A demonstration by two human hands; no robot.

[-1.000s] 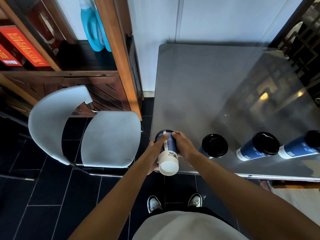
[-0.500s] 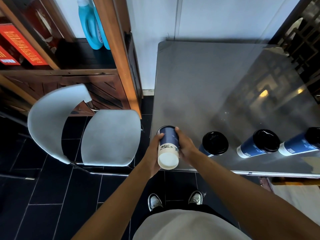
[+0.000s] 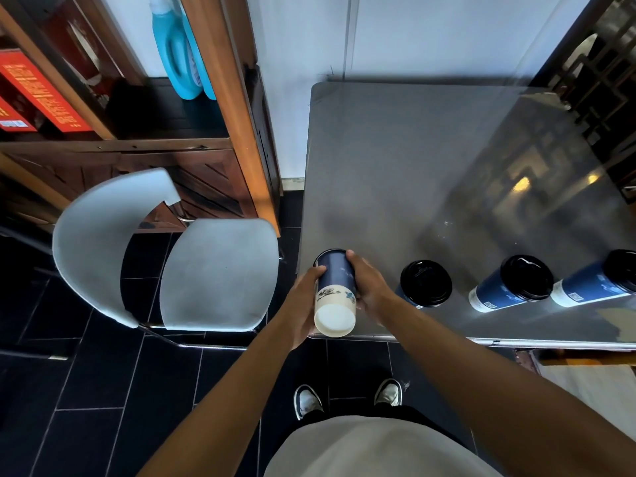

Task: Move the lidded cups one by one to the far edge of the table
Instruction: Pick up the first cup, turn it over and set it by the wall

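Observation:
A blue and cream paper cup (image 3: 334,290) is tipped over above the near left corner of the grey table (image 3: 406,173), its white base toward me and its lid end away. My left hand (image 3: 303,304) grips its left side and my right hand (image 3: 370,287) grips its right side. Three more blue cups with black lids stand along the near edge: one (image 3: 426,283) just right of my hands, one (image 3: 509,284) further right, and one (image 3: 599,284) at the frame's right edge.
A pale grey chair (image 3: 165,256) stands left of the table. A wooden shelf unit (image 3: 220,98) with a blue bottle (image 3: 179,53) and red boxes lies beyond it. A white wall runs along the table's far edge. My shoes show on the dark tiled floor.
Both hands have carried the tipped cup slightly up and forward; its base now sits a little nearer the table's edge. The other cups have not moved.

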